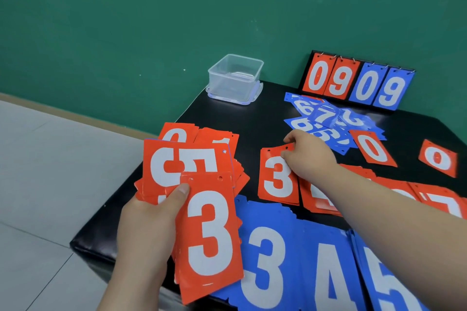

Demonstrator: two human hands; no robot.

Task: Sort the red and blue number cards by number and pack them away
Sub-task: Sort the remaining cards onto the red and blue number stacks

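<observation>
In the head view, the left grip [149, 225] holds a fan of red cards [209, 235], a 3 on top, ready for sorting. The right grip [307, 156] pinches the top edge of the red 3 pile [276, 182] on the table [252, 113], probably to straighten it.

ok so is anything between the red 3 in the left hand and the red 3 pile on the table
Only the right hand: its fingers pinch the top right corner of the red 3 pile. The black table between that pile and the held red 3 is bare.
</observation>
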